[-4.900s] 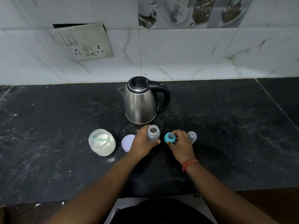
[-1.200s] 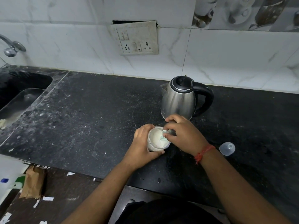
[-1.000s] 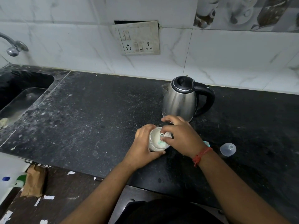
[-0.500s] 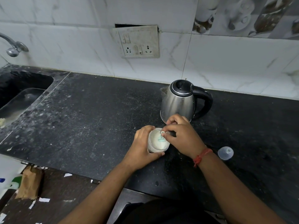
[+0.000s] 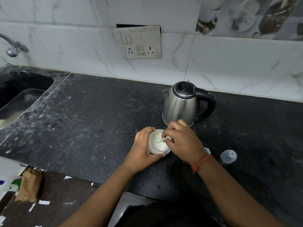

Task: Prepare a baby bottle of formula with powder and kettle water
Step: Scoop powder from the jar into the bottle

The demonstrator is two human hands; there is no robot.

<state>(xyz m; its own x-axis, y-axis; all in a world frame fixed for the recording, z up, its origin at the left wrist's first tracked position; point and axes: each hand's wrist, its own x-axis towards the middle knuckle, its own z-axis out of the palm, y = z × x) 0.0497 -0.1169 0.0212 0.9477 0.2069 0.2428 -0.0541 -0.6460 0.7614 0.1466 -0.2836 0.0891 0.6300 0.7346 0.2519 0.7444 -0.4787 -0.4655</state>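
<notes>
white powder fills the jar (image 5: 157,143), which sits on the black counter (image 5: 91,122) just in front of the kettle (image 5: 180,104). left hand (image 5: 141,149) is wrapped round the jar's side, fingers curled on it, most likely to keep it from sliding or tipping while the scoop works. right hand (image 5: 183,141) reaches over the jar's right rim and pinches the handle of the teal scoop (image 5: 159,140), whose bowl dips into the powder; the grip is fine and fingertip-only, which suits levelling a measure. the bottle itself is hidden behind the right hand, so i cannot tell where exactly it stands. a clear cap (image 5: 228,156) lies on the counter well to the right, apart from everything, parked out of the way. a sliver of teal shows just by the right wrist, probably the teat ring. kettle lid is closed, handle turned right, handy for the right hand when water is wanted. no brand, label or writing is readable on jar, kettle or cap.
</notes>
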